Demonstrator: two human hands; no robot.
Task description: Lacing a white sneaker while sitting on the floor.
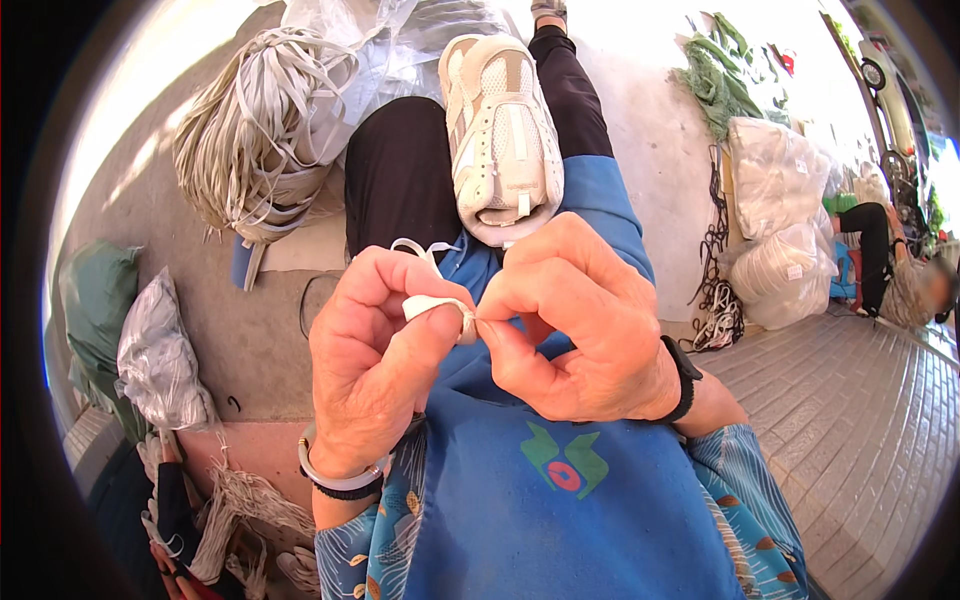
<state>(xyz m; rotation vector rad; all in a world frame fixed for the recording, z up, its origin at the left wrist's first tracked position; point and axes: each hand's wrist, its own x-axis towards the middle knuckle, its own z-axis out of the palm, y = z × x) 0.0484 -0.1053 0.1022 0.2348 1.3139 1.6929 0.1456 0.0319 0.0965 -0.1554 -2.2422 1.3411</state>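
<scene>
My left hand (372,352) is closed, pinching a white flat shoelace (432,303) that is folded over between thumb and forefinger. One thin loop of the lace stands up behind those fingers. My right hand (580,325) is closed in a pinch, its thumb and fingertip meeting the lace at its right side; the exact bit gripped is tiny. Just beyond both hands a beige and white sneaker (508,140) rests on my lap, heel opening toward me, with a row of dark eyelets along its left side. A blue apron (560,480) covers my front.
At the far left hangs a large bundle of grey-white laces (265,130). A silver plastic bag (162,360) and a green sack (100,300) stand left. Clear bags of pale goods (780,265) lie right, near dark cords (716,230). Another person (890,265) sits far right.
</scene>
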